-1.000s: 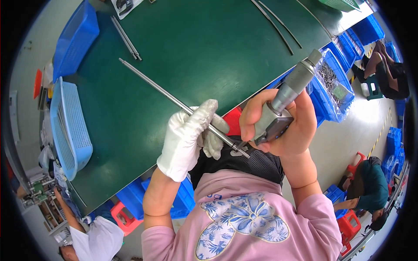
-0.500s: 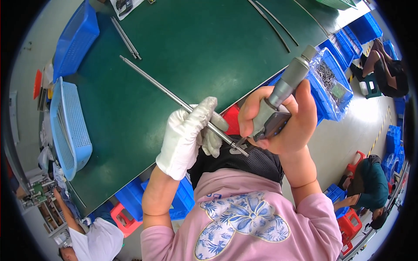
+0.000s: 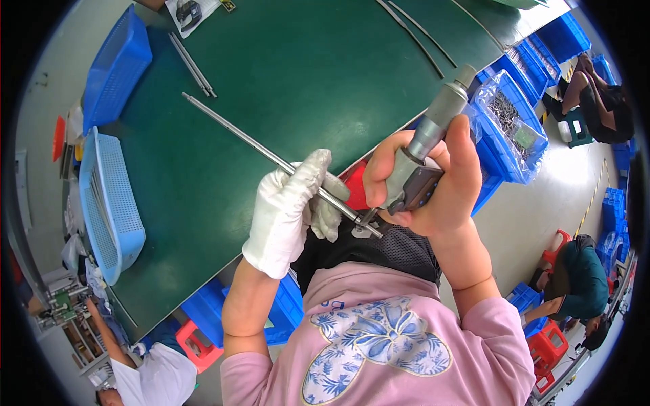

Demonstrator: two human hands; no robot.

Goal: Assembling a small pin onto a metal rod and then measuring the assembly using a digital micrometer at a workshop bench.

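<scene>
Head view: gloved left hand (image 3: 288,210) pinches long steel rod (image 3: 271,157); bare right hand (image 3: 433,183) grips grey micrometer (image 3: 423,159), apparently clamping the rod's end above green desk (image 3: 291,74).

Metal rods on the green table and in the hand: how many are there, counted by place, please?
Rod held by the gloved left hand, its end at the micrometer in the right hand: 1
Rods lying at top left: 2
Rods lying at top right: 2
Total: 5

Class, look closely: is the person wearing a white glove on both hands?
No: only the left hand, gripping the metal rod, is gloved; the right hand holding the micrometer is bare.
</scene>
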